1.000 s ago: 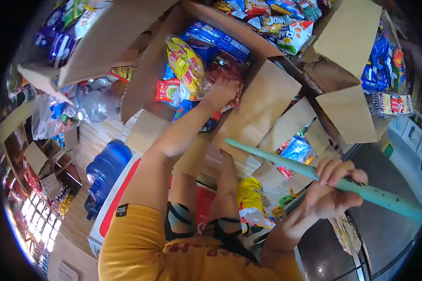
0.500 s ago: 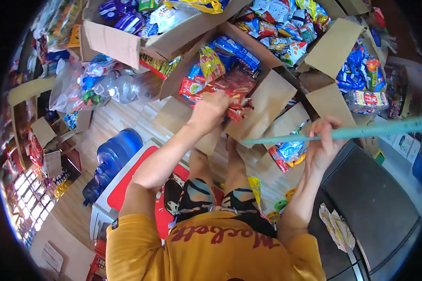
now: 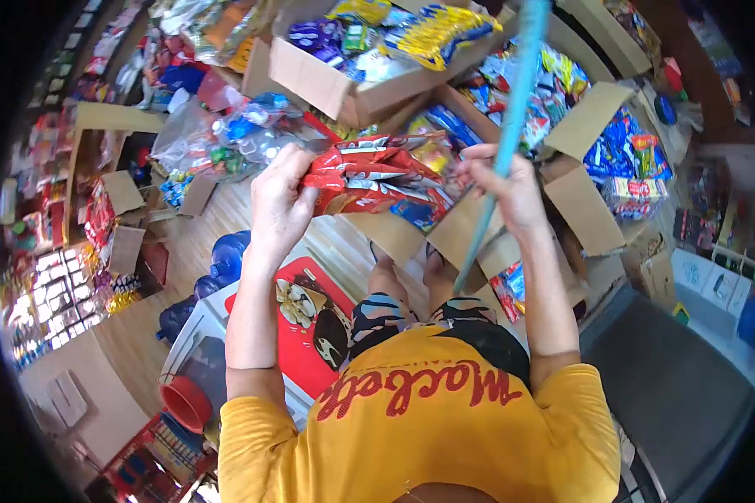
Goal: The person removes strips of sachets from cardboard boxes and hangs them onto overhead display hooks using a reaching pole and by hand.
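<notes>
While a thin, see-through bag [image 3: 184, 138] slumps over on the left, crinkled and shapeless, it's the left hand [image 3: 278, 197] that has the action, thumb and fingers pinching one end of a bundle of red packets [image 3: 373, 172]! They're up between the two hands, above the flaps of an open carton [image 3: 455, 233]. And that end-only pinch is the worry: slick-looking film could slither free or tear under its own sag. Glossy, pleated stuff, pale edges layered like a fan. Across to the right hand [image 3: 516, 197], fingers curled about a teal pole [image 3: 524, 75]; whether its fingertips also catch the packets, I can't tell. Long, straight, stiff-looking rod, that, and a careless tilt could knock the bundle loose or snag the heaped wrappers. Farther right, matte cardboard flaps [image 3: 585, 205] splay beside shiny, crumpled blue packs [image 3: 614, 155].
</notes>
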`<state>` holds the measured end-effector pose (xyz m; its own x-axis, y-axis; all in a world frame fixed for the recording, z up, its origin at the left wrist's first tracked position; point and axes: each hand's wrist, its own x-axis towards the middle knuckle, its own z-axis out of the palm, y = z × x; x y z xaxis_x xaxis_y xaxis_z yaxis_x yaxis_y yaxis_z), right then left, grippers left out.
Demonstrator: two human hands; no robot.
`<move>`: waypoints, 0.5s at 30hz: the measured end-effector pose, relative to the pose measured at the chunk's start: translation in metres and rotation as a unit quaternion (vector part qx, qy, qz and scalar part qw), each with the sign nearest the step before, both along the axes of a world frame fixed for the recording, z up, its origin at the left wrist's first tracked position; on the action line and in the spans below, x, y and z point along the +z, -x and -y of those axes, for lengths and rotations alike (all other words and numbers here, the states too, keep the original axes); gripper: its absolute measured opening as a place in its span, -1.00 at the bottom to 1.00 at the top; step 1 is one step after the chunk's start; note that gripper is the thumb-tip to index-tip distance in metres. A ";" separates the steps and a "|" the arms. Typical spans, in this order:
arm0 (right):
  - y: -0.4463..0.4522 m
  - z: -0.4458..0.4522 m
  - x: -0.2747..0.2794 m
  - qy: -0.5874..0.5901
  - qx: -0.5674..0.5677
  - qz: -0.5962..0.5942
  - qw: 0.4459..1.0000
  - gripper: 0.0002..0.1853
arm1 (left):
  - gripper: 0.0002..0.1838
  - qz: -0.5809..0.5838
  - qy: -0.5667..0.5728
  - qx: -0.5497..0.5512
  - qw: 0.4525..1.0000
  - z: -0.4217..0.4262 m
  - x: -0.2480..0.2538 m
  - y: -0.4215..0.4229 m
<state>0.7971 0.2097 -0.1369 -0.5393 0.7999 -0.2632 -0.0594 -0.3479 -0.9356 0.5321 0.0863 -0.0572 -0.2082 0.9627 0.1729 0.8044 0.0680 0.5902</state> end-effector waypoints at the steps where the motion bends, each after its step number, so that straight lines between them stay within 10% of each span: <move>1: 0.015 0.008 0.005 0.006 0.032 -0.008 0.999 -0.68 | -0.82 0.004 -0.008 0.017 1.000 0.007 0.018 0.001; 15: 0.225 0.085 0.064 -0.004 0.285 -0.066 0.956 -0.61 | -0.76 0.063 -0.017 0.237 0.969 0.114 0.130 0.134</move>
